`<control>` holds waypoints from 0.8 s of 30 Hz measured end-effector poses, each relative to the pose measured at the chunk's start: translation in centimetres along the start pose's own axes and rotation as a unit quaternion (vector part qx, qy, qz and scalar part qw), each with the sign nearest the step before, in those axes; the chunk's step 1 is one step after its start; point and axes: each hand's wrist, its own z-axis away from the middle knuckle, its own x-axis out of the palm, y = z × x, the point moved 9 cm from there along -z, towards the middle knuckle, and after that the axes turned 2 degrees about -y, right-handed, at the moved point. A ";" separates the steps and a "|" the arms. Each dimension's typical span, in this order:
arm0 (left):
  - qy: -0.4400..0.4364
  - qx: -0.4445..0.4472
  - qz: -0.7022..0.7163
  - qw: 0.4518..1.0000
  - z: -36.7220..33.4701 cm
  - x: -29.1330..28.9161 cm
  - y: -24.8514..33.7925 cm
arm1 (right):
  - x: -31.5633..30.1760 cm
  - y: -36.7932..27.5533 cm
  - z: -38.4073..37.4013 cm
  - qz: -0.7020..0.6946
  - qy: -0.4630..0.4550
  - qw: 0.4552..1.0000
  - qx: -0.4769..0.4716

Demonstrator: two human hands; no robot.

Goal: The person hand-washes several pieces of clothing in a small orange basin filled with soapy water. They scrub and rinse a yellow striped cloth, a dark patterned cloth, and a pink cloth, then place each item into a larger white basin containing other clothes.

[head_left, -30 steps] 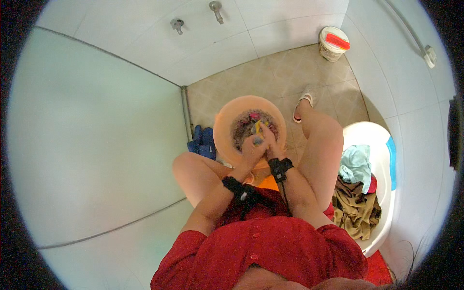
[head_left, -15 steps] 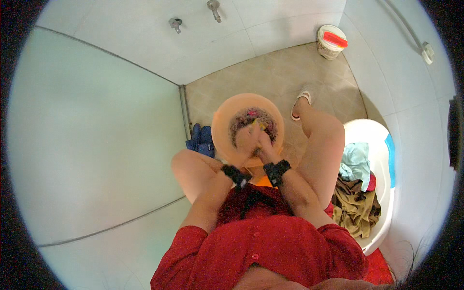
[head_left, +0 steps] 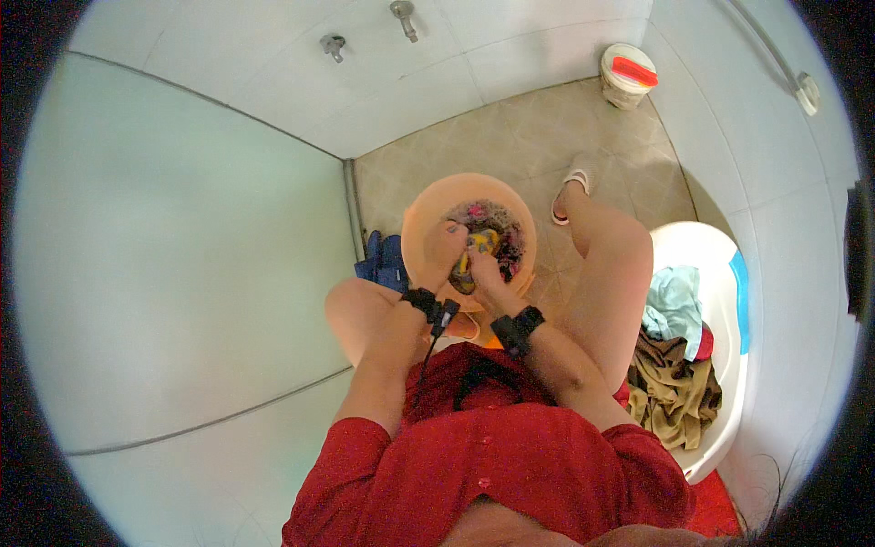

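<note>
A pale orange basin point(head_left: 421, 205) stands on the floor between my knees, with sudsy water point(head_left: 510, 223) and dark and pink fabric in it. Over the basin, my left hand point(head_left: 447, 244) is closed on a yellow and dark patterned cloth point(head_left: 483, 241). My right hand point(head_left: 485, 267), closed too, grips the same cloth just to the right. Part of the cloth hangs below the hands toward the basin's near side. Its full shape is hidden by my fingers and the rim.
On the right, a white tub point(head_left: 729, 383) holds a light blue garment point(head_left: 673, 301) and brown clothes point(head_left: 684, 397). Blue slippers point(head_left: 383, 264) lie left of the basin, by a frosted glass panel point(head_left: 182, 255). A white bucket point(head_left: 624, 91) stands in the far corner; taps point(head_left: 404, 20) project from the wall.
My hands were pressed together and blurred in the basin. Now they are farther apart, the left one moved leftward, and more of the yellow patterned cloth shows between them.
</note>
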 end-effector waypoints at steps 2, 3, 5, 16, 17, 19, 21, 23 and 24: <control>0.091 0.057 -0.045 0.993 0.1 -2.2 0.8 | 0.9 -1.8 0.4 0.101 -0.018 0.994 -0.046; 0.081 0.109 -0.089 0.987 0.4 -1.8 1.7 | 0.5 -1.6 0.4 0.033 -0.001 0.999 -0.011; 0.121 0.305 -0.135 0.935 3.7 0.1 4.4 | 0.6 0.4 0.8 -0.318 -0.052 0.938 0.129; 0.115 0.084 -0.243 0.960 -4.3 -5.8 -6.2 | 0.1 -9.8 5.9 -0.455 -0.024 0.890 0.015; 0.145 0.154 -0.276 0.938 -4.3 -6.6 -5.5 | 0.6 -10.9 6.2 -0.597 -0.067 0.799 0.029; 0.083 0.188 -0.111 0.972 -4.1 -6.1 -6.2 | -0.2 -11.3 6.4 -0.600 -0.041 0.797 0.056; -0.106 0.118 0.285 0.945 -3.4 -2.8 -7.2 | -0.1 -12.6 6.6 -0.631 -0.082 0.771 0.030; -0.084 0.172 0.039 0.981 -1.8 -2.0 -6.0 | 0.1 -13.4 6.8 -0.629 -0.124 0.768 0.002; -0.061 0.175 -0.043 0.982 -1.5 -2.2 -5.5 | 0.1 -12.9 6.8 -0.619 -0.115 0.777 0.009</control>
